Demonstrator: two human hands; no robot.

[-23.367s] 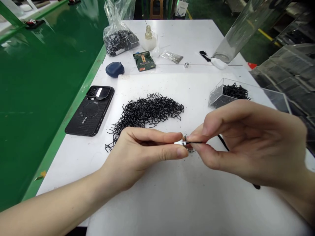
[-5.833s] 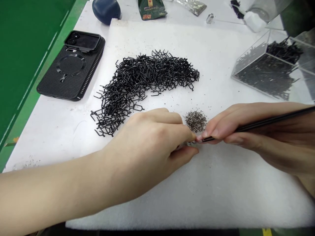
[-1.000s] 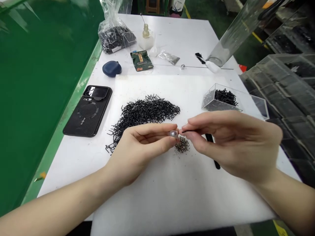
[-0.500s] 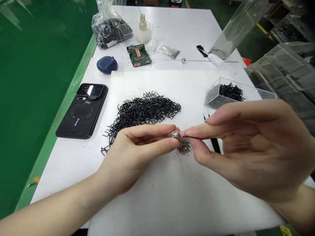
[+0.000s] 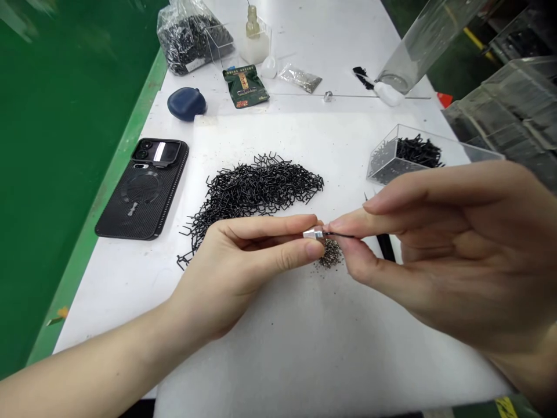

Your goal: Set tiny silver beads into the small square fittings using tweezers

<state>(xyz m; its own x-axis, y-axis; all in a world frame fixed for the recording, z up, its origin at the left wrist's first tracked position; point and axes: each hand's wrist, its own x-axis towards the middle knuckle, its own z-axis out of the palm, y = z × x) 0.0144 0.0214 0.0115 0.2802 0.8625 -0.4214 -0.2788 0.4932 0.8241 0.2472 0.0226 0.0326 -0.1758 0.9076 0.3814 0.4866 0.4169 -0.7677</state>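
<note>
Between thumb and forefinger, my left hand pinches a small silvery metal piece. My right hand grips a thin black bent piece between thumb and fingertip. Its left end meets the right side of the metal piece; whether it sits inside cannot be made out. Just below the fingertips lies a small pile of tiny metallic bits. Behind my left hand spreads a heap of black bent pieces. Black tweezers are partly hidden behind my right hand.
A black phone and a dark blue case lie at the left. A clear box of black pieces stands at the right. Farther back are a green packet, a bag of black pieces and a clear cylinder.
The view has shifted slightly. The metal piece is turned a little and shows more beyond the left fingertips, and the black piece's end is now up against it. Both hands keep their grips.
</note>
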